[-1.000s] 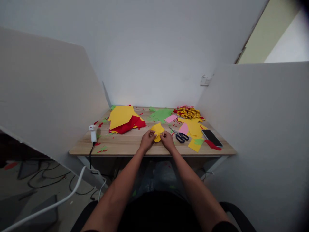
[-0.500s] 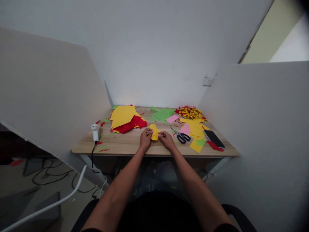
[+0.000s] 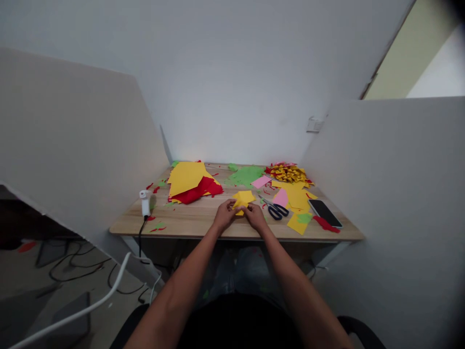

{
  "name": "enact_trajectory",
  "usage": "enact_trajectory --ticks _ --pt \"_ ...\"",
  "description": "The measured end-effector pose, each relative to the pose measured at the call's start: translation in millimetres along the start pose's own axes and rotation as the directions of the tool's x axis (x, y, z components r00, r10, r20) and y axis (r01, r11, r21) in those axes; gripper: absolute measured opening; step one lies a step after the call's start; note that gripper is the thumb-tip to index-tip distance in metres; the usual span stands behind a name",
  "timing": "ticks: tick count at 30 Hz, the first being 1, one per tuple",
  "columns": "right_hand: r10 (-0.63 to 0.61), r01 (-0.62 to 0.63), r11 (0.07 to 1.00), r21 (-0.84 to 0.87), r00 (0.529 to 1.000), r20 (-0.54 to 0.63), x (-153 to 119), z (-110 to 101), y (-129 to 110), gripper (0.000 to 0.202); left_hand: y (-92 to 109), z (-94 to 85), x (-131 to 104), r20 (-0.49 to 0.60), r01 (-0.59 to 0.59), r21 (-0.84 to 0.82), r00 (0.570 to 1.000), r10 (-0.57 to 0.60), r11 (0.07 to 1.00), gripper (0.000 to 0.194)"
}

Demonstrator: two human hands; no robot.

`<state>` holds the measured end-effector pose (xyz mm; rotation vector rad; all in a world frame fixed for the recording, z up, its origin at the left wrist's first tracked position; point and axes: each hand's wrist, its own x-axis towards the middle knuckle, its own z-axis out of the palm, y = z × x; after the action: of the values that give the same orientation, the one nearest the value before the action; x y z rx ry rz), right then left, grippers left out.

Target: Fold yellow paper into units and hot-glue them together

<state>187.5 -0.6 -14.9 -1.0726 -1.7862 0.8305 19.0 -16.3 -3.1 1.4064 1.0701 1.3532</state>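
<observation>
A small folded yellow paper (image 3: 242,198) is held between my two hands near the table's front edge. My left hand (image 3: 224,214) pinches its left side, and my right hand (image 3: 255,216) grips its lower right part. The thumbs nearly meet in front of the paper. Just right of my right hand lie dark-handled scissors (image 3: 276,210), their blades toward the back left. Beyond my left hand, large yellow sheets (image 3: 187,178) overlap red paper (image 3: 192,193).
On the wooden table (image 3: 192,220) stand a white device (image 3: 145,202) with a black cord at left and a phone (image 3: 324,213) at right. Green paper (image 3: 249,175), pink pieces (image 3: 281,198), yellow sheets (image 3: 298,198) and a pile of folded yellow pieces (image 3: 288,173) lie farther back.
Both hands have come closer together around the yellow paper, which has turned and shows a different shape. The whole view has shifted slightly.
</observation>
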Motion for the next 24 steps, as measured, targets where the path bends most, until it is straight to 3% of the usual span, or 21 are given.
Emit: enact_trajectory --ticks 9,24 --pt "0.016 -0.015 1.000 0.027 0.998 -0.054 -1.6 -0.4 3.2 0.029 -0.7 4.3 -2.2 0.100 0.049 -0.012 0.994 -0.048 0.999 0.031" --pt "0.132 -0.118 0.980 0.163 0.988 -0.083 -9.2 0.2 1.8 0.027 -3.2 -0.4 0.4 0.212 -0.017 0.175 0.977 -0.021 0.984 0.032"
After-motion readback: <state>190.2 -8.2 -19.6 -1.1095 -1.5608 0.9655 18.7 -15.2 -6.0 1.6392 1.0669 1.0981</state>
